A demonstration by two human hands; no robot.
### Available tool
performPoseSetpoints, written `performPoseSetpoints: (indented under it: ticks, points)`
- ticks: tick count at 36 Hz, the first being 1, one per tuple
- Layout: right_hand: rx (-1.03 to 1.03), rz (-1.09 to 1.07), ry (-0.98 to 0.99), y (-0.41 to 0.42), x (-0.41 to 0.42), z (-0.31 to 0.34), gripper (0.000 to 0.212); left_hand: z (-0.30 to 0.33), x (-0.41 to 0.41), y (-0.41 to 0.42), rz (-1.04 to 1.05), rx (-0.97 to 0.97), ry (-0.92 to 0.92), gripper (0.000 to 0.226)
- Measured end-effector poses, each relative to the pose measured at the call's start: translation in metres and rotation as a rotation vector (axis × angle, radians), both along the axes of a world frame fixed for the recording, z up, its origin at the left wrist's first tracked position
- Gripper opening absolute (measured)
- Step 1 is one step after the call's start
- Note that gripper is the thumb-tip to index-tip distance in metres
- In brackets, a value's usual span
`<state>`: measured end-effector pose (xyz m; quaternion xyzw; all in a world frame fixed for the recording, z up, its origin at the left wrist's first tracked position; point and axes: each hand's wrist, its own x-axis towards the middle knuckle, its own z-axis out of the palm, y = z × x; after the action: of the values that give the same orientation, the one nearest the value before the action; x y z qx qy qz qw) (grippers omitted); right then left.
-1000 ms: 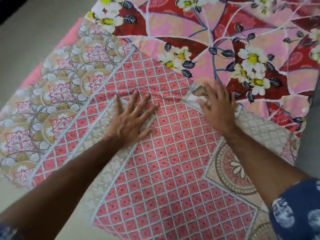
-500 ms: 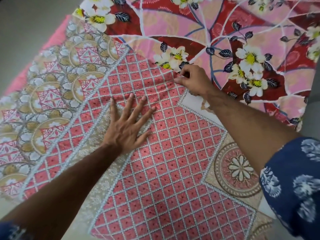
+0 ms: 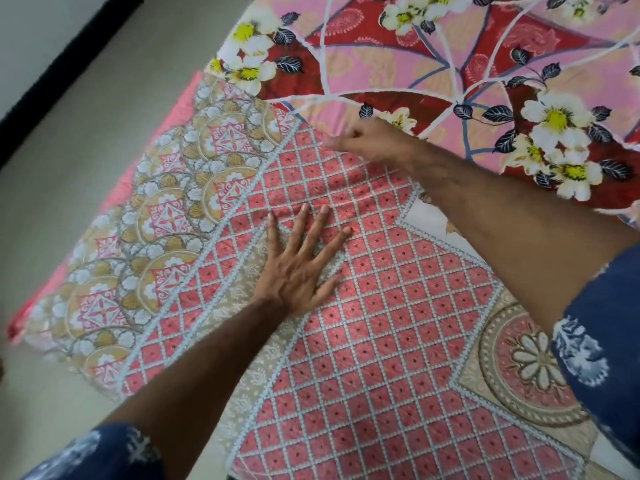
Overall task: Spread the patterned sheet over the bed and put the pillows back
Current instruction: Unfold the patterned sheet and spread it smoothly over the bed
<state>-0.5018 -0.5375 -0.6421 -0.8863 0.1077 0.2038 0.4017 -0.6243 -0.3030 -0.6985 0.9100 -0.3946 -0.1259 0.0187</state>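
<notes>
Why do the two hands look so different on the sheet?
The left hand lies flat on the patterned sheet, fingers straight and spread; the right hand is curled, pinching the sheet's far edge. The left hand sits mid-sheet, while the right hand reaches further, beside the flowered cover. Both touch the same sheet.

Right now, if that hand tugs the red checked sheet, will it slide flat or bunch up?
The red checked cotton sheet looks thin and floppy: small creases ripple ahead of the flat left hand. It would probably bunch unless pinned. The right hand pinching its edge suggests it is light and lifts easily.
</notes>
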Motion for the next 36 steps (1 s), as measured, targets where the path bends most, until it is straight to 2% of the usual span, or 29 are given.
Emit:
performPoseSetpoints:
  ticks: [2, 8, 10, 12, 16, 19, 21, 23, 30, 36]
  points:
    - [-0.060, 0.001, -0.045, 0.016, 0.019, -0.009, 0.040, -0.002, 0.001, 0.001, 0.005, -0.028, 0.019, 0.074]
    - [-0.300, -0.130, -0.163, 0.034, 0.047, -0.038, 0.046, -0.004, 0.007, 0.006, -0.027, -0.154, 0.092, 0.072]
    - [-0.393, -0.135, -0.245, 0.039, 0.039, -0.042, 0.036, -0.008, 0.012, 0.011, -0.072, -0.180, 0.107, 0.072]
    - [-0.503, -0.105, -0.389, 0.049, 0.025, -0.038, 0.016, -0.012, 0.027, 0.027, -0.151, -0.184, 0.073, 0.076]
    - [-0.682, -0.087, -0.644, 0.083, -0.011, -0.026, 0.042, -0.013, 0.092, 0.089, -0.082, -0.189, 0.017, 0.079]
    - [-0.649, 0.097, -0.593, 0.117, -0.037, -0.042, 0.059, -0.010, 0.150, 0.136, -0.003, -0.166, 0.002, 0.078]
    - [-0.673, 0.239, -0.479, 0.139, -0.040, -0.056, 0.064, -0.010, 0.179, 0.155, -0.018, -0.144, 0.000, 0.078]
    - [-0.742, 0.293, -0.414, 0.154, -0.028, -0.062, 0.068, -0.010, 0.197, 0.160, -0.069, -0.137, 0.005, 0.079]
    - [-0.896, 0.043, -0.333, 0.180, 0.023, -0.059, 0.072, -0.004, 0.259, 0.127, -0.099, -0.127, 0.028, 0.070]
    - [-0.868, 0.003, -0.414, 0.178, 0.021, -0.066, 0.070, 0.010, 0.344, 0.086, -0.038, -0.192, 0.087, 0.064]
